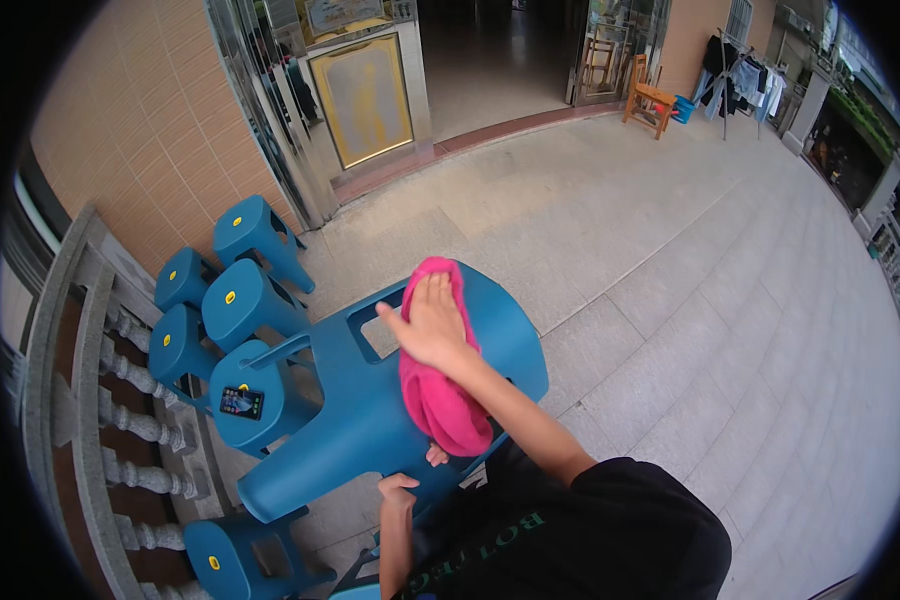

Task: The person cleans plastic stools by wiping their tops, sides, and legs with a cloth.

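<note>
A large blue plastic stool (360,412) is tilted on its side in front of me, its legs pointing to the lower left. My right hand (433,319) lies flat, fingers together, pressing a pink cloth (442,405) against the stool's side, beside a rectangular cut-out. The cloth is bunched and hangs towards my body. Close to my body, my left hand (398,486) holds the stool's near lower edge; some of its fingers are hidden, and fingertips show just below the cloth.
Several blue stools stand at the left, among them a stool (229,360) bearing a smartphone (241,403). Beyond is a stone balustrade (90,375). Another stool (229,551) is at lower left. A wooden chair (649,97) and a laundry rack (742,82) stand far right on the tiled floor (682,300).
</note>
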A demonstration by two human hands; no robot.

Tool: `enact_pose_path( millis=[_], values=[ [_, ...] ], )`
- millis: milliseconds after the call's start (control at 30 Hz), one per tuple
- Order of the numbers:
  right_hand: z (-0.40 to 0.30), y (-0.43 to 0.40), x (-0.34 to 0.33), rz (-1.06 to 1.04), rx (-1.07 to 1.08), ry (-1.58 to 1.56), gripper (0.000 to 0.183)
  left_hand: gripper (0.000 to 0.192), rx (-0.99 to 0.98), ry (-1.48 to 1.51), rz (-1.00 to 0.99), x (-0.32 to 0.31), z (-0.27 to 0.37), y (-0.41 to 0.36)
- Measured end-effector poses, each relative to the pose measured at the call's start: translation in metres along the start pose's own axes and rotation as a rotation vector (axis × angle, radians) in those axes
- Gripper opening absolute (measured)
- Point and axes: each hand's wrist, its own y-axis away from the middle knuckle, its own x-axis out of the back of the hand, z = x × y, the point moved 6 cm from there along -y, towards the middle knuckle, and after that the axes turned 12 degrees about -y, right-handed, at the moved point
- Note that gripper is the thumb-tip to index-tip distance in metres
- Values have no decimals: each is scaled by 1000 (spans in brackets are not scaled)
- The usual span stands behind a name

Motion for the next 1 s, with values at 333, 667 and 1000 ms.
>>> enact_pose_path(
  millis=[333, 667, 1000],
  values=[
    [143, -5, 102, 464, -358, 223, 86, 53, 42, 8, -62, 4, -18, -2],
    [57, 153, -18, 463, 258, -51, 46, 53, 47, 91, 23, 37, -39, -29],
    [-27, 171, -23, -74, 701, -393, 40, 63, -228, -78, 273, 40, -17, -9]
  ],
)
